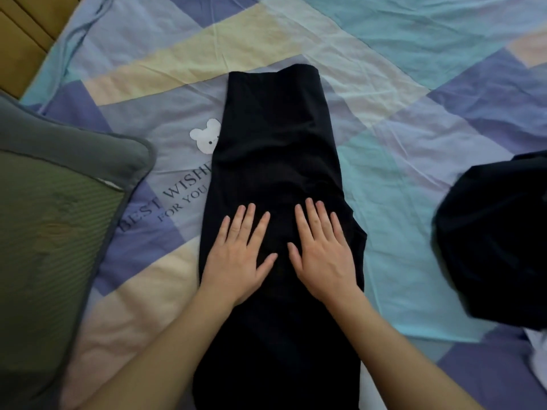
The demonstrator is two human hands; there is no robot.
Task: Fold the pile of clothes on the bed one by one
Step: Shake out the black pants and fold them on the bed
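A long black garment (275, 137) lies flat down the middle of the bed, folded into a narrow strip that runs from the far end toward me. My left hand (239, 253) and my right hand (321, 250) both rest palm down on its middle, side by side, fingers straight and spread. Neither hand grips the cloth. At the right edge sits a dark pile of other clothes (497, 241), apart from both hands.
The bed sheet (399, 119) has a patchwork of blue, purple, yellow and pink with a white bear print (205, 137) and lettering. A green pillow with a grey border (56, 226) lies at the left. A wooden bed frame (20, 39) shows at the top left.
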